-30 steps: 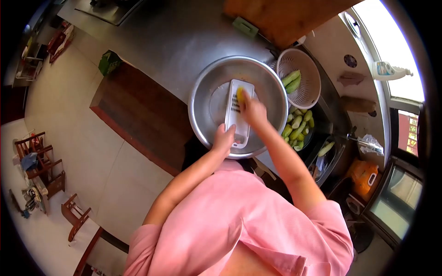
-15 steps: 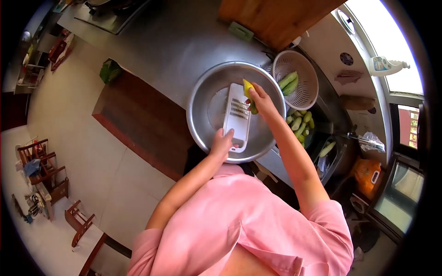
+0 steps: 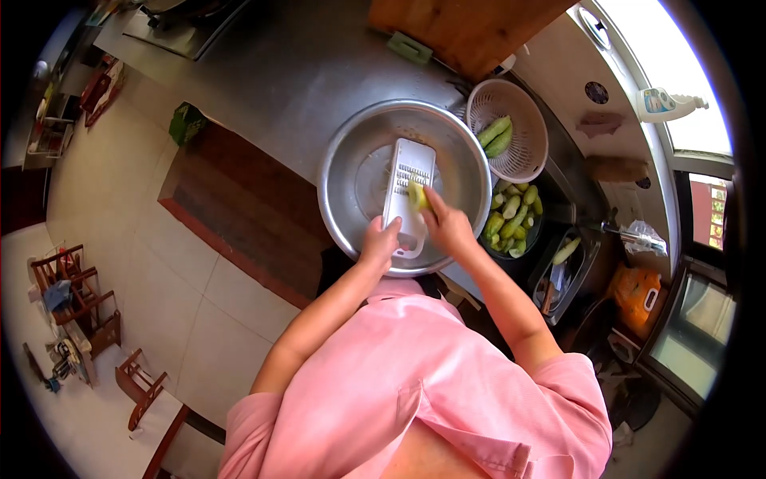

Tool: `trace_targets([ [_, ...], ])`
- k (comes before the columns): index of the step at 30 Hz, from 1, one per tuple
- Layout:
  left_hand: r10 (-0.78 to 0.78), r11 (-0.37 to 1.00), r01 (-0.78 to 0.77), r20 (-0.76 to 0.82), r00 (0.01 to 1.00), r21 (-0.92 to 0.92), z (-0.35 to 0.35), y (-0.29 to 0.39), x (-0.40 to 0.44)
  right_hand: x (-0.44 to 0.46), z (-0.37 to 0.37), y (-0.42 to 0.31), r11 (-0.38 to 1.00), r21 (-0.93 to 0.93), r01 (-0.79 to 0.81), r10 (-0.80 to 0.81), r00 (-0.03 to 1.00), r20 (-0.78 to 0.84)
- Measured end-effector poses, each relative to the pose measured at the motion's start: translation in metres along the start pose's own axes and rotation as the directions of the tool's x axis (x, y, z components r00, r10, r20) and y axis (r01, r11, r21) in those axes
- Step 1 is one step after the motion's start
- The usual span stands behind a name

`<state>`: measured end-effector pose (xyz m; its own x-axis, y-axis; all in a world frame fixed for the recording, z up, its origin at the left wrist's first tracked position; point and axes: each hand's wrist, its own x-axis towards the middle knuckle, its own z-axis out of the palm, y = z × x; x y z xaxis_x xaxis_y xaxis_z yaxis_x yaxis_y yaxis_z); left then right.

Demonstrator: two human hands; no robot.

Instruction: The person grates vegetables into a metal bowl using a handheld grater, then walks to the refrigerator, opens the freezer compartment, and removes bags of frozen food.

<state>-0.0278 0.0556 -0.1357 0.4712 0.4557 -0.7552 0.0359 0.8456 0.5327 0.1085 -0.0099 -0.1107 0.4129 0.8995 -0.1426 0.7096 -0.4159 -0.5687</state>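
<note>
A white grater [image 3: 412, 164] leans inside a large steel basin [image 3: 329, 199], its toothed part toward the far end. My left hand [image 3: 381, 242] is closed on the grater's near end. In my right hand [image 3: 448, 227] is a yellow-green vegetable piece [image 3: 417, 196], pinched by the fingers over the grater just below its teeth. Right of the basin, a white strainer basket [image 3: 535, 132] holds green vegetables [image 3: 496, 136]. Several more cucumber-like vegetables [image 3: 512, 218] lie in a dark container below the basket.
A sink [image 3: 586, 259] at the right holds one vegetable and a knife. A wooden board [image 3: 471, 32] stands at the back of the steel counter [image 3: 295, 88]. A white bottle [image 3: 666, 104] is by the window. Wooden chairs [image 3: 76, 299] stand at the left.
The vegetable piece and my right hand have moved from beside the grater's far end down toward its near part. My left hand still holds the grater.
</note>
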Motion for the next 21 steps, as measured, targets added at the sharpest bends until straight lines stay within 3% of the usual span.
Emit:
trace_targets([
  [2,-0.004,1.000,0.004,-0.021,1.000,-0.008,0.001,0.004,0.002,-0.016,-0.002,-0.015,0.994,-0.103,0.040,-0.035,0.998,0.046],
  [4,0.027,1.000,-0.026,-0.020,0.999,0.013,-0.004,-0.009,0.008,0.013,0.007,-0.014,0.982,-0.164,-0.093,0.109,0.990,0.093],
  [7,0.045,0.999,-0.046,-0.056,0.997,-0.002,-0.003,-0.014,0.005,0.069,0.019,-0.003,0.961,-0.225,-0.161,0.157,0.987,-0.038],
  [10,0.065,0.998,-0.065,-0.049,0.997,0.011,-0.003,-0.005,0.005,0.065,0.007,-0.004,0.975,-0.203,-0.085,0.050,0.984,-0.171],
  [12,0.039,0.998,-0.041,-0.047,0.998,-0.046,0.001,-0.002,0.005,0.008,-0.002,-0.012,0.980,-0.158,0.119,-0.113,0.992,0.050],
  [13,-0.006,0.999,0.009,-0.077,0.997,0.031,0.002,0.001,0.002,0.013,0.001,-0.012,0.979,-0.163,0.124,-0.117,0.992,0.057],
  [16,0.045,0.999,-0.045,-0.081,0.996,-0.008,0.000,-0.013,0.006,0.060,0.024,-0.001,0.965,-0.232,-0.122,0.111,0.992,-0.061],
  [18,0.053,0.998,-0.055,-0.068,0.996,-0.021,0.000,-0.009,0.002,0.099,0.025,0.006,0.969,-0.216,-0.124,0.092,0.984,-0.154],
  [20,0.036,0.998,-0.037,-0.020,0.999,-0.052,0.001,-0.001,-0.003,0.069,0.012,-0.008,0.959,-0.280,-0.051,0.063,0.997,0.035],
  [21,-0.007,0.999,0.005,-0.042,0.999,-0.046,0.004,0.005,-0.005,0.035,0.009,-0.016,0.970,-0.241,0.019,-0.008,0.999,0.047],
])
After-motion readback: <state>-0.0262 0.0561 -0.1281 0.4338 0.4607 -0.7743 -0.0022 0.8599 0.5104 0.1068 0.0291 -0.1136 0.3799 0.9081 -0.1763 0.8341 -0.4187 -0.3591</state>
